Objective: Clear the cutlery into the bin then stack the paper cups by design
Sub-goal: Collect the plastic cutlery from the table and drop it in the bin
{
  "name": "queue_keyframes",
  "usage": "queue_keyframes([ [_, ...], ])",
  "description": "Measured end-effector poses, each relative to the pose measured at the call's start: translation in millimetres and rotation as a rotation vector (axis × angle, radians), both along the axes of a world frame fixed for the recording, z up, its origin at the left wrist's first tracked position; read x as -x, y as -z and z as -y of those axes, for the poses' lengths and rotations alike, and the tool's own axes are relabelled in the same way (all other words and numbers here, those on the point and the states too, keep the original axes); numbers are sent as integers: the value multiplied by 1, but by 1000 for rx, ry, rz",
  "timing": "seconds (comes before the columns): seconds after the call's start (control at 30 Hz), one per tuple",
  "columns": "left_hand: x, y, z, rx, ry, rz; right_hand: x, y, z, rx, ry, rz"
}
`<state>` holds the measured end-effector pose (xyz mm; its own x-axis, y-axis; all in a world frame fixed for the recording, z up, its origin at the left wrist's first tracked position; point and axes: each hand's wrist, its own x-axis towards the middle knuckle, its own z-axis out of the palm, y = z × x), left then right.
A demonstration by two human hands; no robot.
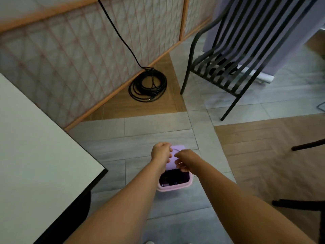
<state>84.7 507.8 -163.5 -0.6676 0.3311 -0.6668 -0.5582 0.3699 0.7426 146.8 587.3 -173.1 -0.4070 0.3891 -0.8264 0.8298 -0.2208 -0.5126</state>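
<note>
Head view: both hands hang over a small bin (174, 188) standing on the floor (158, 131) in the lower middle of the frame, so this looks like the cutlery-clearing step. The left hand (161, 152) has its grip curled into a fist beside the raised lid (179, 148); whether it pinches anything I cannot tell. The right hand (186, 160) has a loose, empty grip, its fingers drooping over the opening. No cutlery shows, and the bin's inside is too dark to read. No cups are in view either, so the next move probably calls for turning to the counter (35, 155) at the left to find them. The bin is smooth lilac-pink plastic, a rounded rectangle with a flat lid. The counter is matt white with a dark edge. The floor is grey plank tile with wood-toned patches.
</note>
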Motion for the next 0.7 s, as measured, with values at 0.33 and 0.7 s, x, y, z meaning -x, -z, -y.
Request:
queue_keyframes([
  [0.33, -10, -131, 62, -134, -89, -319, 19, -134, 55, -228, -394, -289],
  [0.7, -32, -209, 240, -77, -447, -494, 10, -228, 174, -230, -705, -351],
])
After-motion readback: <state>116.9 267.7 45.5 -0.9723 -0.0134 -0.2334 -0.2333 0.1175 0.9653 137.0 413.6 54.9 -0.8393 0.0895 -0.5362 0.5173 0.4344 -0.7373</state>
